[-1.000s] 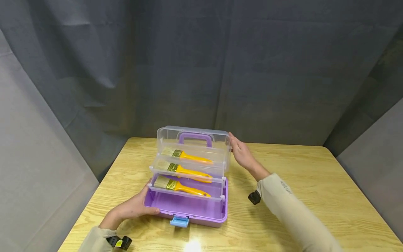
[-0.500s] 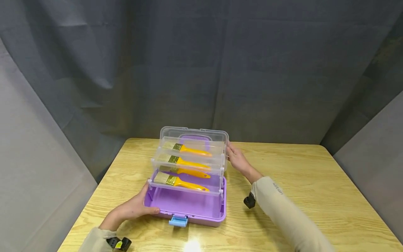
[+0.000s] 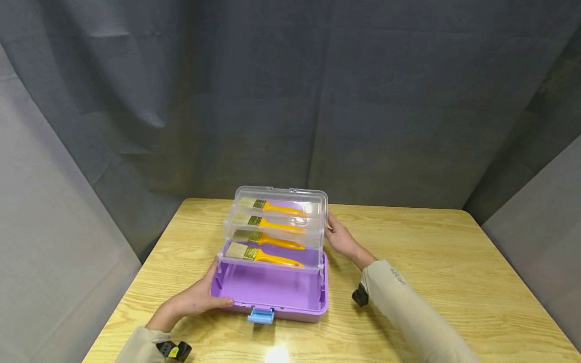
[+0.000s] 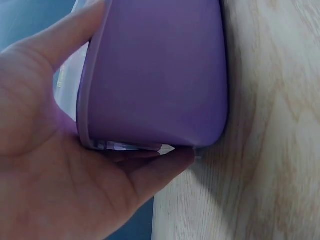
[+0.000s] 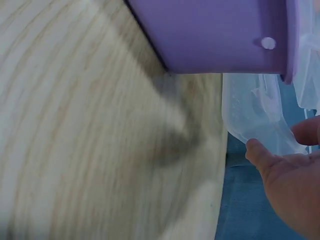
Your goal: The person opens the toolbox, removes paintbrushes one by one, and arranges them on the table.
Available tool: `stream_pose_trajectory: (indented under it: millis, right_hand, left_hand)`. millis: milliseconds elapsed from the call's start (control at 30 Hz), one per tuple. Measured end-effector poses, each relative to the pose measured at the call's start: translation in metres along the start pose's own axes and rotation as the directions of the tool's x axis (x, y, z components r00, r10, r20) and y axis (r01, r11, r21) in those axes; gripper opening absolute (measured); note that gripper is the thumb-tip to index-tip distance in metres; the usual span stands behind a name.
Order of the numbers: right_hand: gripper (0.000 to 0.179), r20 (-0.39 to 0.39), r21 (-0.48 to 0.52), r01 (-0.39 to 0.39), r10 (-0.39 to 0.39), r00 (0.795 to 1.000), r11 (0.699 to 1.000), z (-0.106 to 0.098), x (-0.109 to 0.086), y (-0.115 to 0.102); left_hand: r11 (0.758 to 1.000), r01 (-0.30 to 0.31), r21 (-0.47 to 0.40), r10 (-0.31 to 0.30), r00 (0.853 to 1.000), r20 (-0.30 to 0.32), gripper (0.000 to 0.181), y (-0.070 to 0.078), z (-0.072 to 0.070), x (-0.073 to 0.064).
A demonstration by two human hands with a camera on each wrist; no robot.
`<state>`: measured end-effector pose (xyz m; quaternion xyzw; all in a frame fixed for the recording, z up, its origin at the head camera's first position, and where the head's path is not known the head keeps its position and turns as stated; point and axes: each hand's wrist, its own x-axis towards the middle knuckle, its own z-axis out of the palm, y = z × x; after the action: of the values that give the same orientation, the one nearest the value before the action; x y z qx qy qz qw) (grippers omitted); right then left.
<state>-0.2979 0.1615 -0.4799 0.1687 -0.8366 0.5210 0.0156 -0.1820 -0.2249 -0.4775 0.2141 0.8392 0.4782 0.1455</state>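
Note:
A purple storage box (image 3: 295, 313) stands on the table with its clear lid (image 3: 281, 190) tilted back behind it. Clear tiered trays (image 3: 268, 265) fan out over the base, and yellow-handled paintbrushes (image 3: 272, 258) lie in them. Some brush shapes may be seen through plastic or reflected. My left hand (image 3: 197, 299) grips the box's left end, with the end wall (image 4: 160, 75) between thumb and fingers in the left wrist view. On the far right side, my right hand (image 3: 342, 242) holds the lid's edge; the right wrist view shows its fingertips on the clear plastic (image 5: 250, 110).
A blue latch (image 3: 261, 316) hangs down at the box's front. The wooden table (image 3: 431, 267) extends to the right of the box. Dark cloth (image 3: 386, 101) hangs behind the table, with pale panels (image 3: 59, 212) at the sides.
The lid has tipped further back and lower, and the trays have shifted back and up, uncovering more of the base. My right hand has gone down with the lid; my left stays put.

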Motion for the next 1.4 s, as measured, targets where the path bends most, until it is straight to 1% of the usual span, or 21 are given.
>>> stream_pose_trajectory:
  millis: [67, 100, 167, 200, 300, 333, 433, 467, 533, 700, 767, 833, 900, 933, 1000, 1133, 1233, 1333, 1367, 1400]
  right_hand:
    - [0.056, -0.006, -0.017, 0.007, -0.007, 1.0, 1.0, 0.001, -0.003, 0.001]
    - [0.055, -0.016, -0.035, 0.017, -0.018, 1.0, 0.999, 0.002, -0.003, 0.007]
    - [0.055, -0.021, -0.031, 0.014, -0.015, 1.0, 0.999, 0.002, -0.007, 0.008]
    - [0.055, -0.02, -0.037, 0.012, -0.013, 1.0, 0.999, 0.002, -0.008, 0.009]
    - [0.052, 0.007, -0.003, -0.053, 0.053, 0.999, 0.999, 0.004, -0.008, 0.014]
    - [0.051, 0.023, 0.033, -0.086, 0.085, 0.996, 0.996, 0.004, -0.008, 0.016]
    - [0.048, 0.071, 0.107, -0.154, 0.146, 0.987, 0.982, 0.006, -0.006, 0.021]
    - [0.048, 0.074, 0.122, -0.17, 0.162, 0.984, 0.978, 0.007, -0.006, 0.022]
    - [0.047, 0.074, 0.144, -0.185, 0.176, 0.982, 0.972, 0.008, -0.006, 0.023]
    - [0.048, 0.061, 0.13, -0.193, 0.186, 0.981, 0.973, 0.009, -0.006, 0.023]
    - [0.048, 0.046, 0.067, -0.182, 0.179, 0.983, 0.981, 0.008, -0.007, 0.022]
    - [0.049, 0.034, -0.02, -0.174, 0.174, 0.984, 0.985, 0.006, -0.008, 0.019]
    - [0.05, 0.027, -0.135, -0.151, 0.156, 0.987, 0.979, 0.001, -0.01, 0.015]
    - [0.051, 0.028, -0.187, -0.139, 0.147, 0.989, 0.972, -0.002, -0.011, 0.012]
    - [0.052, 0.047, -0.256, -0.115, 0.131, 0.99, 0.96, -0.008, -0.014, 0.005]
    - [0.051, 0.076, -0.346, -0.032, 0.062, 0.995, 0.938, -0.022, -0.02, -0.017]
    - [0.04, 0.078, -0.427, 0.049, -0.017, 0.997, 0.903, -0.029, -0.025, -0.036]
    - [0.028, 0.077, -0.488, 0.11, -0.083, 0.994, 0.866, -0.033, -0.029, -0.056]
    - [0.025, 0.082, -0.497, 0.128, -0.1, 0.992, 0.858, -0.033, -0.03, -0.062]
    - [0.023, 0.091, -0.491, 0.138, -0.107, 0.99, 0.86, -0.032, -0.031, -0.069]
  left_hand:
    - [0.999, 0.041, 0.014, -0.041, 0.999, 0.005, 0.121, 0.001, 0.0, 0.0]
    - [0.998, 0.066, 0.026, -0.066, 0.998, 0.007, 0.122, 0.002, 0.0, -0.001]
    - [0.994, 0.098, 0.04, -0.098, 0.995, 0.01, 0.122, 0.003, 0.0, -0.001]
    - [0.995, 0.094, 0.033, -0.094, 0.995, 0.011, 0.121, 0.002, 0.0, -0.001]
    - [0.997, 0.075, 0.027, -0.075, 0.997, 0.01, 0.121, 0.002, 0.002, 0.0]
    - [0.998, 0.067, 0.023, -0.067, 0.998, 0.009, 0.121, 0.002, 0.002, 0.0]
    - [0.998, 0.055, 0.022, -0.056, 0.998, 0.006, 0.121, 0.001, 0.003, 0.0]
    - [0.999, 0.052, 0.016, -0.052, 0.999, 0.007, 0.121, 0.001, 0.004, 0.0]
    - [0.999, 0.044, 0.015, -0.044, 0.999, 0.01, 0.121, 0.001, 0.005, 0.0]
    - [0.999, 0.039, 0.001, -0.039, 0.999, 0.014, 0.12, 0.0, 0.006, -0.001]
    - [0.999, 0.04, 0.002, -0.04, 0.999, 0.011, 0.12, 0.0, 0.006, 0.0]
    - [0.999, 0.034, 0.005, -0.034, 0.999, 0.007, 0.12, 0.0, 0.006, 0.0]
    - [0.999, 0.032, 0.008, -0.032, 1.0, 0.0, 0.12, 0.0, 0.006, -0.001]
    - [0.999, 0.036, 0.015, -0.036, 0.999, -0.004, 0.12, 0.0, 0.006, -0.001]
    - [0.999, 0.038, 0.018, -0.037, 0.999, -0.004, 0.12, 0.0, 0.007, -0.001]
    - [0.999, 0.031, 0.019, -0.031, 1.0, -0.001, 0.12, 0.0, 0.007, -0.001]
    - [1.0, 0.021, 0.014, -0.021, 1.0, 0.002, 0.12, 0.0, 0.007, -0.001]
    - [1.0, 0.011, 0.016, -0.011, 1.0, -0.001, 0.12, 0.0, 0.006, -0.001]
    - [1.0, 0.006, 0.019, -0.006, 1.0, -0.001, 0.121, 0.0, 0.006, -0.001]
    - [1.0, 0.002, 0.015, -0.002, 1.0, 0.0, 0.121, 0.0, 0.006, -0.001]
